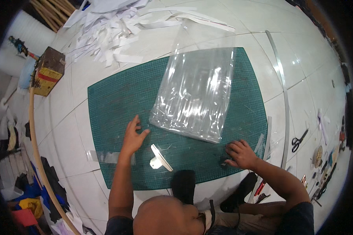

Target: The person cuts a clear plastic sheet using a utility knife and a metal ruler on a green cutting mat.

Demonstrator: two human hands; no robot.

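No readable text, numbers or signs. Green cutting mat (121, 102), centre of view: fine grid lines, any figures too small to make out. Box (47, 83), 10 o'clock, yellow and red side: too blurred to tell if lettered. Long grey strip (285, 102), 3 o'clock: any marks too small. Clear plastic (192, 90), 12 to 1 o'clock: glare, nothing legible.

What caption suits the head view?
Bare left hand and right hand near clear, oblong plastic sheeting overlapping a green gridded mat.
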